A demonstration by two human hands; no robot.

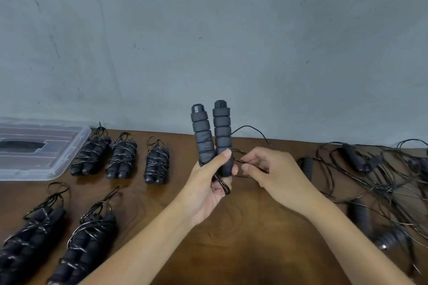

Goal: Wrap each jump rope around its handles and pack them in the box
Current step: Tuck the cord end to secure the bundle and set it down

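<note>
The left hand (pixel 209 183) is gripping two grey foam handles (pixel 212 136) by their lower ends, holding them upright and side by side above the wooden table (pixel 243 238), thumb lying across the front. The right hand (pixel 271 173) is sitting just beside them, its fingers curled and pinching the thin black rope (pixel 249 128), which is looping up behind the handles and trailing below the left palm. Five wrapped ropes (pixel 122 156) are lying on the table to the left, three in a far row, two nearer. A clear plastic box (pixel 34 148) is standing at the far left, against the wall (pixel 208 30). A tangle of unwrapped ropes (pixel 375 183) is lying to the right.
</note>
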